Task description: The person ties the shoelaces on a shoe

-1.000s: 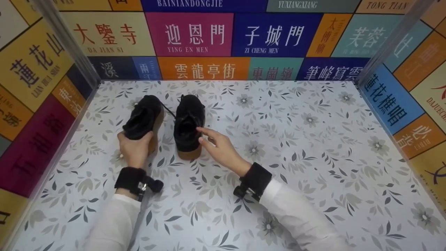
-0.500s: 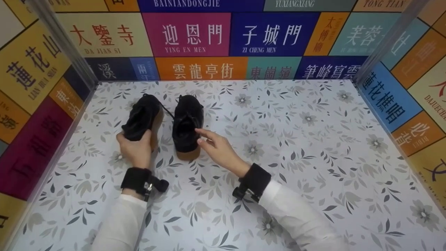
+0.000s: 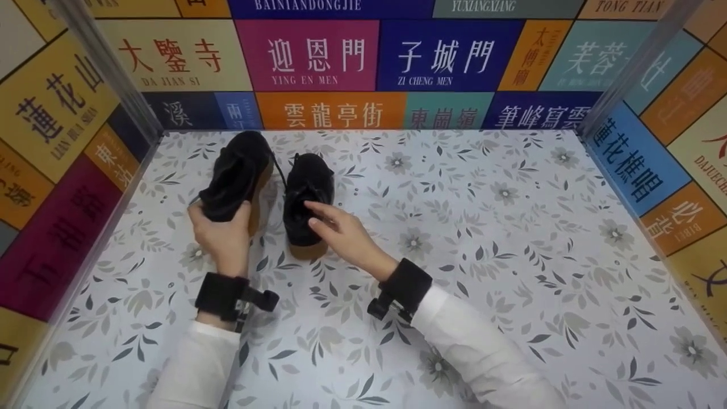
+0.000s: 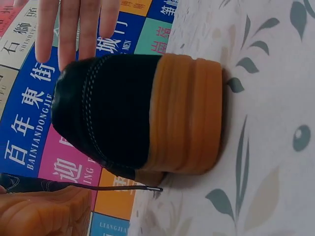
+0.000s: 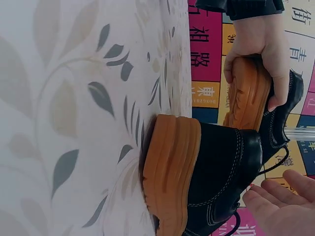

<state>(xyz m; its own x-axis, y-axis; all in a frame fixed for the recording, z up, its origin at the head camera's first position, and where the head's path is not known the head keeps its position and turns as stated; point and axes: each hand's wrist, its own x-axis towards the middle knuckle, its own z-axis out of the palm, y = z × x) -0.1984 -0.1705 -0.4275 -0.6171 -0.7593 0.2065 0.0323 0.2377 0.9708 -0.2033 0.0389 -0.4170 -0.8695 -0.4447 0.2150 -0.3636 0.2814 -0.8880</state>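
Note:
Two black lace-up shoes with tan soles are in view. My left hand (image 3: 224,237) grips the left shoe (image 3: 237,173) round its heel, thumb on the inner side. That shoe (image 5: 248,93) looks lifted off the table in the right wrist view, its sole showing below. Beside it, the right shoe (image 3: 309,179) stands upright on its sole, heel towards me. Over its opening hovers my right hand (image 3: 347,232), fingers loosely extended; whether they touch the shoe I cannot tell. The left wrist view shows the right hand's straight fingers (image 4: 69,29) above the shoe's collar.
A white tabletop (image 3: 483,272) with a leaf and flower print spreads under both shoes. Colourful panels (image 3: 318,57) with printed characters wall it at the back and both sides. A dark lace (image 4: 118,188) hangs between the shoes.
My left hand has raised the left shoe and carried it a little away from me, its toe nearer the back wall. The right hand has shifted slightly left, over the right shoe's opening.

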